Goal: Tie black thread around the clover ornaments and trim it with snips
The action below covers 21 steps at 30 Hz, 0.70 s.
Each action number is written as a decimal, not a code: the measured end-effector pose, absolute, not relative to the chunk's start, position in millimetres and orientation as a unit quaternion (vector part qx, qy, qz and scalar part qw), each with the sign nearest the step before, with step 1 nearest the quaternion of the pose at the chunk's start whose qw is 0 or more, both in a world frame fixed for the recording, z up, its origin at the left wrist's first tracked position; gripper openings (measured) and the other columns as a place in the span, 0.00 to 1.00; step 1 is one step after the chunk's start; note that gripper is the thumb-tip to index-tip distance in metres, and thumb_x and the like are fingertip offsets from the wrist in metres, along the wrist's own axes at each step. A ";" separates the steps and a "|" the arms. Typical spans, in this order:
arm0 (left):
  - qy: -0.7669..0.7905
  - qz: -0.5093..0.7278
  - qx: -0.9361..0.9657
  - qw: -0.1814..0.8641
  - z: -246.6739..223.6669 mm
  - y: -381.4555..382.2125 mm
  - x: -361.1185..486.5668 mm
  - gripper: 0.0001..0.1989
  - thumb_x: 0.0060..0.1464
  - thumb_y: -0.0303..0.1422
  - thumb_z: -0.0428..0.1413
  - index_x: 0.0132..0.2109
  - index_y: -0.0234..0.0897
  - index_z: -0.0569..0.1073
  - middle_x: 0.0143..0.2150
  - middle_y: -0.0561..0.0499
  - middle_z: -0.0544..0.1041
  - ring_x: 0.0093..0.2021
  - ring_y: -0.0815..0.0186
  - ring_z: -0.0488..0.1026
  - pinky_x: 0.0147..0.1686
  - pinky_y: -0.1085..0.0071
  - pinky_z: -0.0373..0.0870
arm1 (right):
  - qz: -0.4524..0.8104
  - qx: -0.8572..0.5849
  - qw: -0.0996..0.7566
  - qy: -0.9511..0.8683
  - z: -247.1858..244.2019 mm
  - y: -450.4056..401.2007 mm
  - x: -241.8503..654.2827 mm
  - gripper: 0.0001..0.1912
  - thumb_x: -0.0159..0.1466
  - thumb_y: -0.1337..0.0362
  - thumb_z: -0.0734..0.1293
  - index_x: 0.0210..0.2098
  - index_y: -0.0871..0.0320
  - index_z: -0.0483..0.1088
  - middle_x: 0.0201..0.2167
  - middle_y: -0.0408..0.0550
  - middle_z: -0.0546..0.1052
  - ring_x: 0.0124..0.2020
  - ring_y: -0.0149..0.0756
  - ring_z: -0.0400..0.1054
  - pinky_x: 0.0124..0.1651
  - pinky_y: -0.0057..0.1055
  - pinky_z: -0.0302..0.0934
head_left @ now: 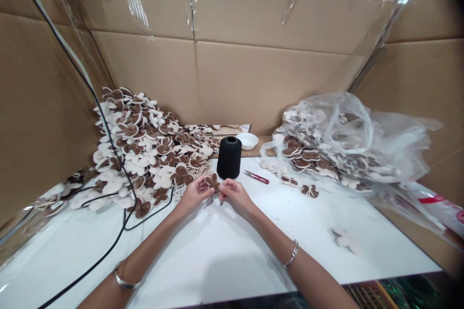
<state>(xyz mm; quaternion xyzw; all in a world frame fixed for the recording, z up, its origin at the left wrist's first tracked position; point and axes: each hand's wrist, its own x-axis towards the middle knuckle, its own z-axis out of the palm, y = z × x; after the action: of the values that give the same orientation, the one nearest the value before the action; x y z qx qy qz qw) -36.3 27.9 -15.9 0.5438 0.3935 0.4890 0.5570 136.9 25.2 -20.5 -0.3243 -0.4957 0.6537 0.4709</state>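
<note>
Cardboard walls (271, 82) enclose a white desk (174, 270) at the left, rear and right. The brown flower piece (212, 182) is located between the two hands, above the desk and in front of the cone of black thread (229, 158). Left hand (198, 191): grip pinched narrow on the left edge of the piece. Right hand (234, 192): grip pinched narrow on its right edge. A heap of flower pieces (141, 140) occupies the left rear; the black cable (135, 197) crosses in front of it. A white bowl (247, 141) sits behind the cone, red-handled snips (256, 176) lie to its right, and a clear plastic bag (387, 135) partly covers more pieces beyond
</note>
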 end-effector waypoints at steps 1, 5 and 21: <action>0.393 0.489 0.544 0.557 -14.4 27.3 -36.3 0.22 0.43 0.39 0.67 0.44 0.35 0.72 0.43 0.45 0.77 0.44 0.60 0.74 0.46 0.67 0.69 | 0.652 -0.327 0.471 -0.497 -20.2 25.5 137.1 0.18 0.55 0.50 0.72 0.27 0.58 0.66 0.19 0.42 0.73 0.21 0.29 0.65 0.29 0.28 0.60; 0.389 0.469 0.546 0.574 -9.1 26.0 -38.7 0.18 0.47 0.41 0.64 0.41 0.34 0.73 0.39 0.46 0.77 0.40 0.62 0.74 0.41 0.68 0.69 | 0.647 -0.326 0.469 -0.506 -20.2 25.2 136.6 0.18 0.56 0.50 0.71 0.28 0.58 0.65 0.20 0.42 0.73 0.21 0.29 0.64 0.28 0.28 0.59; 0.413 0.432 0.616 0.513 -8.0 23.2 -40.0 0.19 0.51 0.46 0.60 0.30 0.33 0.70 0.26 0.52 0.68 0.27 0.68 0.66 0.28 0.73 0.60 | 0.378 -0.380 0.418 -0.734 -11.7 57.0 130.6 0.16 0.69 0.55 0.56 0.36 0.56 0.71 0.28 0.42 0.70 0.31 0.32 0.62 0.35 0.27 0.55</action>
<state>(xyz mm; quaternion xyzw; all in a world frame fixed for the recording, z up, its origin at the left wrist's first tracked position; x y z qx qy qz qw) -40.0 23.2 -8.0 0.6159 0.4134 0.4322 0.5129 130.6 57.0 -11.7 -0.3795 -0.7337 0.3781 0.4179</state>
